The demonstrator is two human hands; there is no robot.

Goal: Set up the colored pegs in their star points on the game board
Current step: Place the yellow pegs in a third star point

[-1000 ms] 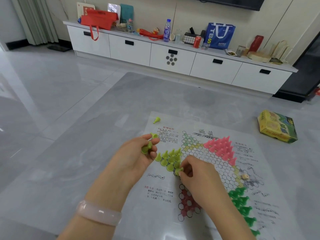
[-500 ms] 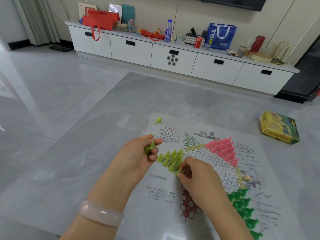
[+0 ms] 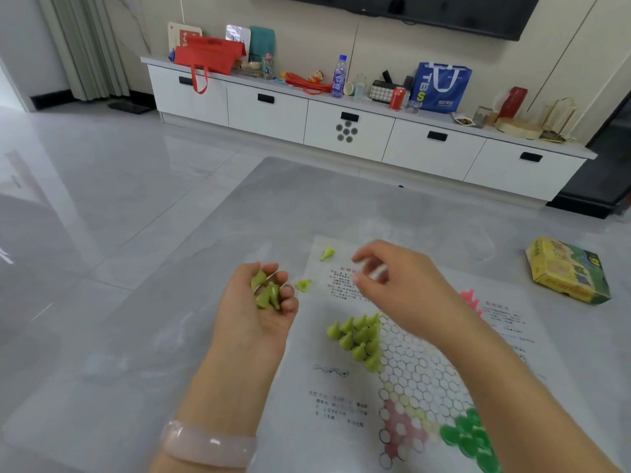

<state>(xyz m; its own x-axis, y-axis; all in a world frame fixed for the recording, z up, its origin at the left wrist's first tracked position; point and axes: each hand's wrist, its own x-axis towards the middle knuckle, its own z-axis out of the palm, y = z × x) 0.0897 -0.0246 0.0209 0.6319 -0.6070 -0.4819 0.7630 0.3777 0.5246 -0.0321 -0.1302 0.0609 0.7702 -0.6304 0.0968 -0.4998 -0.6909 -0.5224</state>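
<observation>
Two loose yellow-green pegs lie off the star: one [image 3: 327, 253] near the board's far corner, one [image 3: 303, 285] at its left edge, just beside the left hand
Game board [image 3: 345, 380]: printed sheet flat on grey table [image 3: 136, 302]
Yellow-green star point [image 3: 358, 337]: filled cluster, pegs upright and touching
Pink pegs [image 3: 470, 299]: partly hidden behind right forearm
Dark green pegs [image 3: 467, 435]: grouped at near right point
Red point [image 3: 403, 426]: bare of pegs
Left hand [image 3: 259, 312]: palm up, fingers curled round several spare yellow-green pegs [image 3: 268, 291]
Right hand [image 3: 392, 281]: blurred, above the printed text; fingers loosely bent, apart, seemingly holding nothing
Step, as judged: gathering strays, yellow-green point apparently done
Next move calls for: a fine pinch on a small toppled peg, without nudging the standing cluster
</observation>
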